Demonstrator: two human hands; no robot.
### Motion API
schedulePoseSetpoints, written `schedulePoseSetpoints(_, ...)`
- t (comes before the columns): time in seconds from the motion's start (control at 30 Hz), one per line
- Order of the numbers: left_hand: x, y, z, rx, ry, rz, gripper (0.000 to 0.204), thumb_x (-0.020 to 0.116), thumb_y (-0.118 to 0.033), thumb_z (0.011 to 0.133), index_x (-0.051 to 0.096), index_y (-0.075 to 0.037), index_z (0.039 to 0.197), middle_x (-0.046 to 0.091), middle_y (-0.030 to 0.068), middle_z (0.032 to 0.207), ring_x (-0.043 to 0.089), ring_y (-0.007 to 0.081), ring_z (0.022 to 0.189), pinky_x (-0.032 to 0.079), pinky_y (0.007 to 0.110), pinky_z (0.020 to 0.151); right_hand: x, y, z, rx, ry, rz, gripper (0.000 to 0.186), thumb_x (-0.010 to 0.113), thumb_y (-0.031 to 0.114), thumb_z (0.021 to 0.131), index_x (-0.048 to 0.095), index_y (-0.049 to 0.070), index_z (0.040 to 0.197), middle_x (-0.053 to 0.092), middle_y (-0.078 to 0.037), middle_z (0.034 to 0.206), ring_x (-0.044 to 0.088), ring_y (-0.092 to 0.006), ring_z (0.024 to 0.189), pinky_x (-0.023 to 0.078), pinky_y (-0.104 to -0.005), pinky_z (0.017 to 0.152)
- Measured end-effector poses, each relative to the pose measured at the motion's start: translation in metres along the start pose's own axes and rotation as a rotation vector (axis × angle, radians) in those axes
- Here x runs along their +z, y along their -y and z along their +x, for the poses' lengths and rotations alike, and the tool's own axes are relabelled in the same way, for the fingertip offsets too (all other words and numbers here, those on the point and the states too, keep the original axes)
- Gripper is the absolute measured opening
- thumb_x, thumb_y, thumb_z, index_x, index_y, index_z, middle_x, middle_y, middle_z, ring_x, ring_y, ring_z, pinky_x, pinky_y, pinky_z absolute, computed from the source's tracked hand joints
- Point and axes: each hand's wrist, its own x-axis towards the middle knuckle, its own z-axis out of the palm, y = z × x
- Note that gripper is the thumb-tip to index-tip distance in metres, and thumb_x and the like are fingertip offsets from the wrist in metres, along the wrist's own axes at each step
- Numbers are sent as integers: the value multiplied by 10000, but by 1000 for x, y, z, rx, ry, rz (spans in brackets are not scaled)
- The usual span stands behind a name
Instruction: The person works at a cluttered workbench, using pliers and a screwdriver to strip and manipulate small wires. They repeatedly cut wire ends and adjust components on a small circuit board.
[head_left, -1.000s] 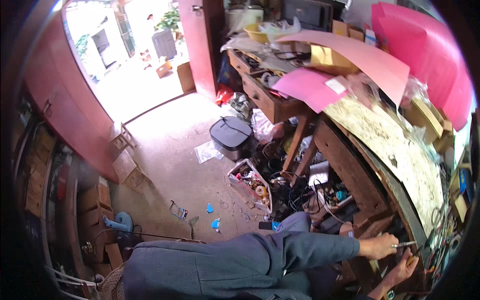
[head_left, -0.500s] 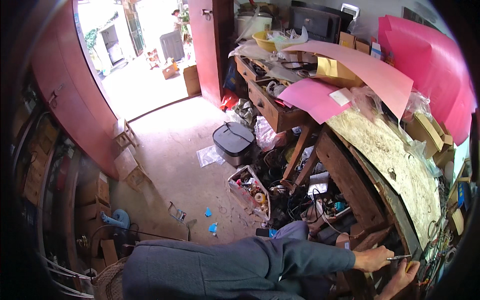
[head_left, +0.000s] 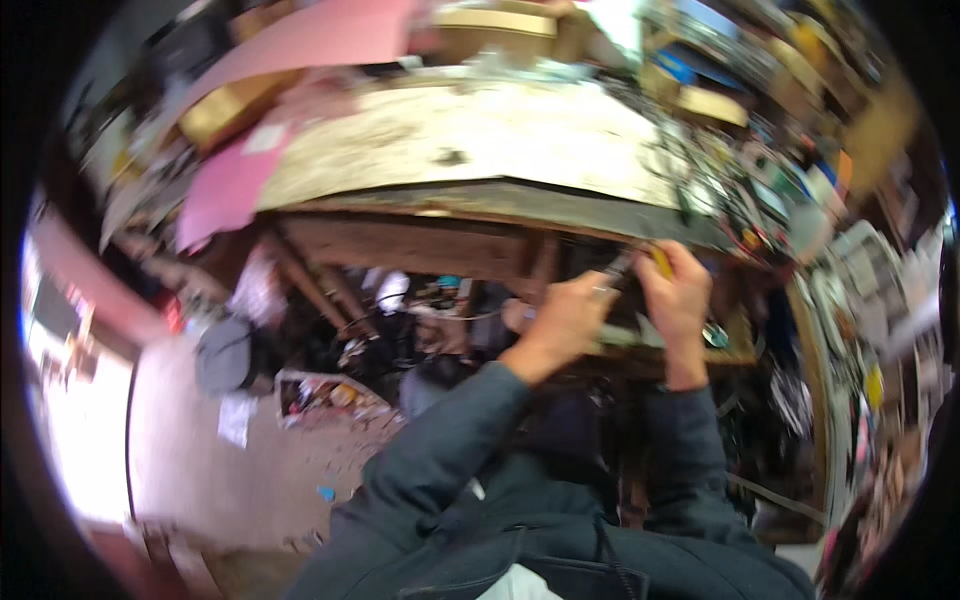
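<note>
My left hand (head_left: 568, 322) is closed round a slim dark-and-silver metal tool (head_left: 619, 268), whose kind is blurred. Its tip points toward my right hand (head_left: 677, 300), which pinches a small yellow piece (head_left: 661, 262) between thumb and fingers. Both hands are close together in the air, just in front of the workbench's near edge (head_left: 560, 225). What lies between the fingertips is too smeared to make out.
A pale, stained board (head_left: 400, 135) covers the bench top. Tangled wires (head_left: 735, 195) heap at its right end. Pink sheets (head_left: 228, 190) hang over the left end. On the floor at left are a box of small parts (head_left: 335, 398) and a dark bin-like container (head_left: 228, 352).
The view has swung right, so the bench now lies straight ahead and the doorway sits at the far left. Both hands still hold the tool and the yellow piece close together.
</note>
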Motion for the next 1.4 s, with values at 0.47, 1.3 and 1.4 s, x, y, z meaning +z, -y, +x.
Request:
schedulePoseSetpoints(0.47, 8, 2, 3, -72, 167, -85, 217, 604, -168, 1011, 605, -28, 845, 483, -45, 599, 428, 46, 553, 351, 267, 486, 1, -13, -9, 273, -28, 549, 47, 685, 34, 866, 668, 18, 825, 550, 66, 673, 466, -30, 557, 349, -212, 498)
schedulePoseSetpoints(1.3, -8, -2, 6, -390, 304, -606, 176, 607, -208, 1024, 619, -47, 953, 534, -33, 671, 453, 38, 480, 327, 207, 394, 14, -20, -12, 451, 72, 1036, 47, 717, 79, 912, 686, 54, 939, 628, 4, 734, 414, 5, 506, 279, -175, 437)
schedulePoseSetpoints(1.4, -10, -2, 8, -408, 349, -606, 179, 598, -214, 1028, 624, -37, 1035, 560, -16, 699, 486, 53, 489, 372, 214, 399, 13, -27, -11, 375, 52, 888, 37, 721, 77, 911, 691, 58, 921, 618, 34, 744, 436, 3, 553, 319, -183, 476)
